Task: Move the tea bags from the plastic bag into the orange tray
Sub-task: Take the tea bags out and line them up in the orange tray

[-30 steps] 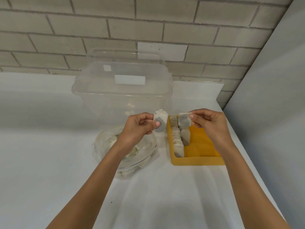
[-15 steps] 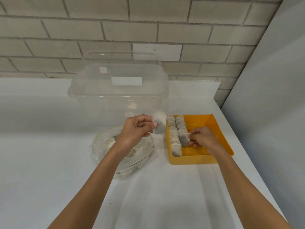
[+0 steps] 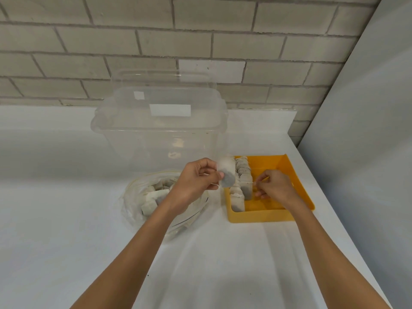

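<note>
Seen from the head camera, the left hand is raised just left of the tray. Its thumb and forefinger pinch one tea bag by the edge so that it hangs flat and upright, probably kept ready as the next to go in. The right hand is down inside the tray, fingers curled at the front bag of the second row. Whether they pinch it or only steady it does not show. The rows stand on edge, packed close along the tray's left side, which leaves the right half free for more. Many tea bags remain in the plastic bag, which lies open-mouthed on the table under the left wrist, so the job looks roughly midway. A clear bin stands behind.
</note>
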Motion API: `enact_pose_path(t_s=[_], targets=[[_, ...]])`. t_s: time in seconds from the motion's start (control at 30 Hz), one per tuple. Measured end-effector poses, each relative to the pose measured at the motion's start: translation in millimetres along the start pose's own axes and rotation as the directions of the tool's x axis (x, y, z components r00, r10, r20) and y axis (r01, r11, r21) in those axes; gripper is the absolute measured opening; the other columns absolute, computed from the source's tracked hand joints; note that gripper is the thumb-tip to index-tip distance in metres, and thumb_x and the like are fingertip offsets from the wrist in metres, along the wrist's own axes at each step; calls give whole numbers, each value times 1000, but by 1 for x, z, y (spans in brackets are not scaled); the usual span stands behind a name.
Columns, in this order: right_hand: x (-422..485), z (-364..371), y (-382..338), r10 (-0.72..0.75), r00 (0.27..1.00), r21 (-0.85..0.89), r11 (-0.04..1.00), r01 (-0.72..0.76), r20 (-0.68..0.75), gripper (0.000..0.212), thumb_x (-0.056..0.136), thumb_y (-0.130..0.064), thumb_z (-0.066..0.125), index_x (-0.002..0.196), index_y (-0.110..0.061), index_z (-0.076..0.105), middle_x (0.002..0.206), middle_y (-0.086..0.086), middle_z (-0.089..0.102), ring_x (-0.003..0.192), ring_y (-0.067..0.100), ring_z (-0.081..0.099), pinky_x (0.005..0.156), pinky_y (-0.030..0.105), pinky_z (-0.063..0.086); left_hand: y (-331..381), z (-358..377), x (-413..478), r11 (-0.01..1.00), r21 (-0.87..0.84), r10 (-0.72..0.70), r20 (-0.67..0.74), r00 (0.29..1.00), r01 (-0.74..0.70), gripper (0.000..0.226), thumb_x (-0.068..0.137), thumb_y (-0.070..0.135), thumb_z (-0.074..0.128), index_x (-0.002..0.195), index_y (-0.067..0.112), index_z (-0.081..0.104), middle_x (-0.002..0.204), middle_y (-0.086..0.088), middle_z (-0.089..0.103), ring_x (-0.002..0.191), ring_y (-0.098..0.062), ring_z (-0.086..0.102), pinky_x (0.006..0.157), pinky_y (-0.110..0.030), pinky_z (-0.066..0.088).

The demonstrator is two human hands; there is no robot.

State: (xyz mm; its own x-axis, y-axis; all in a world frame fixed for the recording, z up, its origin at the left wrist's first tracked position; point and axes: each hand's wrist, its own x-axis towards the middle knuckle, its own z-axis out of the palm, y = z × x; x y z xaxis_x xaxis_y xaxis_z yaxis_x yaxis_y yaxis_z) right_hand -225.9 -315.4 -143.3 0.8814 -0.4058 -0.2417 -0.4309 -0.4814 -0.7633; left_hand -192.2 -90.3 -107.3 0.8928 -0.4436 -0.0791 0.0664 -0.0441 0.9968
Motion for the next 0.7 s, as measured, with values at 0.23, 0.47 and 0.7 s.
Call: enact_pose_path(t_s=[0.23, 0.47, 0.7], targets=[[-26, -7, -31, -160, 981, 310, 943, 121, 106, 21, 96, -26, 56, 98, -10, 69, 84, 6, 72, 63, 13, 66, 56, 21, 52, 6, 22, 14, 996, 86, 30, 58, 998, -35, 26, 85, -3, 62, 104, 13, 56, 79, -9, 56, 71, -20, 63, 74, -39, 60], [-38, -12, -31, -227, 971, 384, 905, 182, 76, 26, 95, -31, 55, 102, -12, 70, 91, 6, 72, 68, 12, 65, 58, 19, 50, 8, 41, 29, 976, 198, 77, 81, 994, -92, 28, 84, -2, 57, 104, 18, 56, 88, -11, 55, 77, -20, 64, 68, -38, 61], [-33, -20, -16, -198, 979, 336, 927, 169, 56, 11, 89, -22, 65, 94, -13, 69, 85, 5, 72, 64, 11, 65, 58, 19, 49, 6, 53, 46, 902, 393, 119, 172, 978, -179, 18, 85, 19, 68, 102, 17, 60, 86, -6, 63, 75, -17, 64, 67, -34, 60]])
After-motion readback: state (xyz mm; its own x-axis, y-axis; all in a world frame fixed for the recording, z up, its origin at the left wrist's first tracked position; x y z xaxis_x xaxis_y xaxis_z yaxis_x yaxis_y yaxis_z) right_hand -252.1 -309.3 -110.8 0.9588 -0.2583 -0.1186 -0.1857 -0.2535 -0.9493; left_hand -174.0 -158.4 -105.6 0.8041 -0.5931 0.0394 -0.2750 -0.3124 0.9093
